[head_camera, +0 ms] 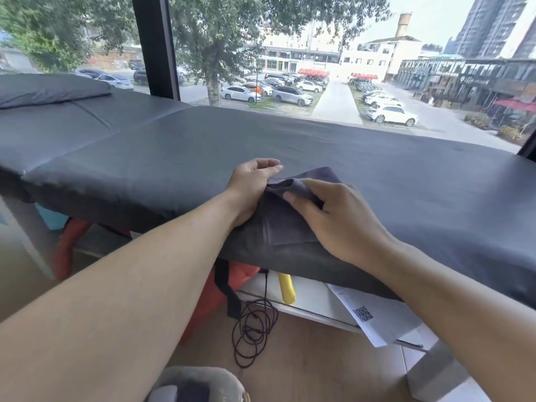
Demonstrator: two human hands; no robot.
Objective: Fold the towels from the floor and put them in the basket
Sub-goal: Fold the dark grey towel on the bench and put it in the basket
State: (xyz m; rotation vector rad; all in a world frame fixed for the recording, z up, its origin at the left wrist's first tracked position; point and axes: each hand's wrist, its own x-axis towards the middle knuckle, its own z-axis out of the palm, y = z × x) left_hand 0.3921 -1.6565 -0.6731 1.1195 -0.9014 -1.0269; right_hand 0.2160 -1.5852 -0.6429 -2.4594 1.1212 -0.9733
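Folding: we are pinching the dark towel [285, 216] edge with left hand [252, 181]; right hand [333, 219] is pressing flat, fold running away across the bench [174, 158].

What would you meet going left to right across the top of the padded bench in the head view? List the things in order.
Dark pillow → left hand, pinching the cloth's edge → dark folded towel → right hand, resting on the towel → bare bench padding.
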